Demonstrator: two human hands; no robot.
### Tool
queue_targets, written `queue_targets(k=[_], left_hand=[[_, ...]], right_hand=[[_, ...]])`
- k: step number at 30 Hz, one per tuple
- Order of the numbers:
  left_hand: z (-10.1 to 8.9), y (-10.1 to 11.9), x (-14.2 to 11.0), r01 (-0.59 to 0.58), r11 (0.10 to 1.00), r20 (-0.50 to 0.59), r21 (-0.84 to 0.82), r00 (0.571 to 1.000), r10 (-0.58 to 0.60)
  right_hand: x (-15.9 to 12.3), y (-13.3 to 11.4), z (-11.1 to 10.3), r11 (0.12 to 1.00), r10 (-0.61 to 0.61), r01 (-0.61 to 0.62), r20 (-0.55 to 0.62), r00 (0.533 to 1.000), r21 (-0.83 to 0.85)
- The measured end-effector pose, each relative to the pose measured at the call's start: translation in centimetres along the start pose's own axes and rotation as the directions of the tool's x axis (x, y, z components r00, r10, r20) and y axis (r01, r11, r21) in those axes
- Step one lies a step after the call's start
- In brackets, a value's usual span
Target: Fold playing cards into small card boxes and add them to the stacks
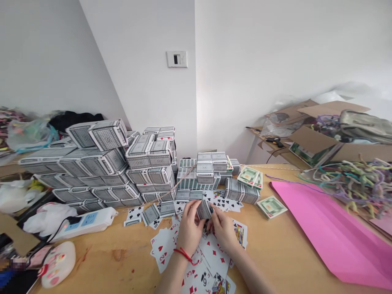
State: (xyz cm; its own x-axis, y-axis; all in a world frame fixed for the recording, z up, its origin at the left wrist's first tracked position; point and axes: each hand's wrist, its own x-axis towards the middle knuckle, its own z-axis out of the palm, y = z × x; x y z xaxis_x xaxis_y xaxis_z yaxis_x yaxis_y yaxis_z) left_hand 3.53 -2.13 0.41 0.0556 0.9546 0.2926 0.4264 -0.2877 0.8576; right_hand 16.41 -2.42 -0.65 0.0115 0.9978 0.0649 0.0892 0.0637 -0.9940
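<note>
Between my two hands is a playing card (pixel 203 210) with a grey patterned back, held over the table. My left hand (pixel 190 222), with a red cord at the wrist, grips its left side. On the other side, my right hand (pixel 223 225) pinches the card's right edge; some of its fingers are hidden beneath. Loose playing cards (pixel 214 251), mostly face up, lie spread under and in front of both hands. Just beyond them, several folded card pieces (pixel 167 208) rest with patterned backs up. Whether the held piece is one card or more, I cannot tell.
Stacked blocks built of cards (pixel 104 167) rise at the left and centre. Green card boxes (pixel 271 206) sit to the right, beside pink paper (pixel 330 241). A white power strip (pixel 88 223) lies left. Coloured pipe cleaners (pixel 349 183) and an open carton (pixel 318 143) are far right.
</note>
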Motion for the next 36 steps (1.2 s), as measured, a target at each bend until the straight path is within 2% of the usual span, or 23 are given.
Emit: queue_targets(k=[3, 14, 20, 23, 27, 32, 34, 36], left_hand=[[0.0, 0.1, 0.0, 0.014, 1.0, -0.002, -0.016, 1.0, -0.014], [0.0, 0.3, -0.1, -0.004, 0.998, -0.011, 0.065, 1.0, 0.004], [-0.2, 0.3, -0.3, -0.045, 0.992, 0.066, 0.117, 0.997, 0.038], [-0.1, 0.2, -0.3, -0.081, 0.988, 0.099, 0.132, 0.993, 0.069], [-0.1, 0.6, -0.2, -0.104, 0.991, 0.149, 0.083, 0.985, 0.091], [-0.5, 1.6, 0.0, -0.025, 0.995, 0.104, -0.094, 0.994, 0.035], [-0.3, 1.6, 0.0, 0.012, 0.997, 0.081, -0.081, 0.997, -0.005], [0.1, 1.2, -0.2, 0.04, 0.999, 0.026, 0.024, 0.999, -0.041]], right_hand=[[-0.3, -0.4, -0.1, 0.992, -0.053, 0.056, 0.033, 0.998, -0.115], [-0.6, -0.7, 0.0, 0.938, -0.143, 0.15, 0.044, 0.989, -0.311], [-0.6, -0.8, -0.4, 0.906, -0.166, 0.157, 0.011, 0.986, -0.393], [-0.3, -0.7, -0.5, 0.95, -0.097, 0.1, 0.025, 0.995, -0.296], [0.3, -0.8, -0.5, 1.0, 0.001, 0.0, 0.06, 0.998, -0.024], [0.5, -1.3, -0.3, 0.97, 0.045, -0.067, 0.098, 0.994, 0.234], [0.2, -1.4, 0.0, 0.96, 0.055, -0.087, 0.127, 0.99, 0.265], [-0.2, -1.2, 0.4, 0.964, 0.062, -0.096, 0.142, 0.988, 0.25]])
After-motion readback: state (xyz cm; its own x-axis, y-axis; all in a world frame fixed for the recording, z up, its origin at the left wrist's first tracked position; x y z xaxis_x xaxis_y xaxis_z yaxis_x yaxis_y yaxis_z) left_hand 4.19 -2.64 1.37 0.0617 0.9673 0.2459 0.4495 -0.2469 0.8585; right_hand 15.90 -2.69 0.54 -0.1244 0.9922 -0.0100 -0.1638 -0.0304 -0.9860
